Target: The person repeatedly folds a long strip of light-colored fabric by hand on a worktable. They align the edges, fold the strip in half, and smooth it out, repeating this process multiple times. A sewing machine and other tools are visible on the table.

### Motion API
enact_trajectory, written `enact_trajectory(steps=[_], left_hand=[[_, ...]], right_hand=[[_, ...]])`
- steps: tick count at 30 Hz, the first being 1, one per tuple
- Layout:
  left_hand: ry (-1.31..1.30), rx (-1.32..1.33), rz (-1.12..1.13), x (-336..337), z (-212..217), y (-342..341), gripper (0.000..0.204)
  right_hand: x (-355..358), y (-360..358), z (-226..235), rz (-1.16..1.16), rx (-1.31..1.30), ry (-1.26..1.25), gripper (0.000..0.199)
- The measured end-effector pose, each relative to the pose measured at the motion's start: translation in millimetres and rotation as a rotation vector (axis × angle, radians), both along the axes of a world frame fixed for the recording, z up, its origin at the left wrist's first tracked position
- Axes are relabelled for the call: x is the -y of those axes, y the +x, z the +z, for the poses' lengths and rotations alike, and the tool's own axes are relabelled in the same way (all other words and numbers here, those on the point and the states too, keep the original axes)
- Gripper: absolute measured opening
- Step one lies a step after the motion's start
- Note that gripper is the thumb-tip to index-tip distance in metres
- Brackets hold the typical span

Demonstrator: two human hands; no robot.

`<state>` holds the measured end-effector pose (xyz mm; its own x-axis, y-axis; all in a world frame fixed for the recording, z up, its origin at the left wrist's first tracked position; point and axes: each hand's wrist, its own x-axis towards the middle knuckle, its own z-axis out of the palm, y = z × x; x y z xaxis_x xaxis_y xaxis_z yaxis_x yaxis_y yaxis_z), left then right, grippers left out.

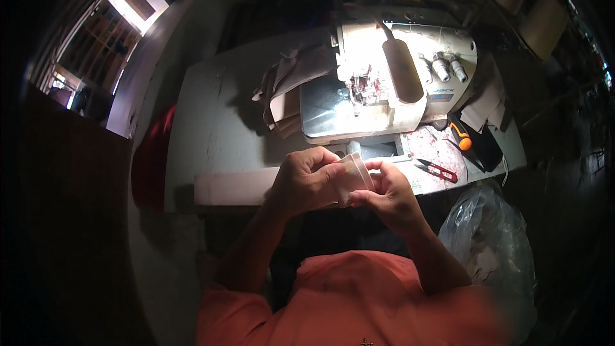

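Pale cloth point(351, 182), as I watch from afar, sits pinched in the grip of left hand point(309, 177) and right hand point(391, 195) near the table point(214, 118), apparently to keep its layers together.

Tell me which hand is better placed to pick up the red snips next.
Probably your right hand: the red snips lie on its side, close by. Your left hand is farther off, and both hold the fabric.
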<state>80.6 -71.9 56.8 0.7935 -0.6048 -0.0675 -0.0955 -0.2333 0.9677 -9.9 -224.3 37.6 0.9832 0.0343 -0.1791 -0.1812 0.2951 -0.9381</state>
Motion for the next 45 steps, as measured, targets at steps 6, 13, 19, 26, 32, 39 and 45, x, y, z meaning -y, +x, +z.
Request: enact_trajectory(steps=[6,13,19,26,32,39,45], left_hand=[[0.054,0.001,0.097,5,9,-4,0.018],[0.05,0.223,0.09,19,4,10,0.015],[0.156,0.764,0.028,45,-9,46,0.014],[0.279,0.907,-0.089,42,-16,58,0.012],[0.148,0.966,-0.15,51,-10,76,0.01],[0.087,1.123,-0.021,48,-31,65,0.013],[0.607,0.756,-0.216,50,-27,124,0.013]], right_hand=[[3,0,4,-0.029,0.055,-0.179,0.044],[9,11,6,-0.023,0.054,-0.143,0.048],[7,36,-19,-0.22,0.119,-0.022,0.037],[7,42,-35,-0.262,0.139,-0.066,0.016],[13,56,-21,-0.256,0.079,-0.095,0.02],[13,61,-30,-0.269,0.077,-0.036,0.021],[26,34,-32,-0.382,0.091,-0.016,0.019]])
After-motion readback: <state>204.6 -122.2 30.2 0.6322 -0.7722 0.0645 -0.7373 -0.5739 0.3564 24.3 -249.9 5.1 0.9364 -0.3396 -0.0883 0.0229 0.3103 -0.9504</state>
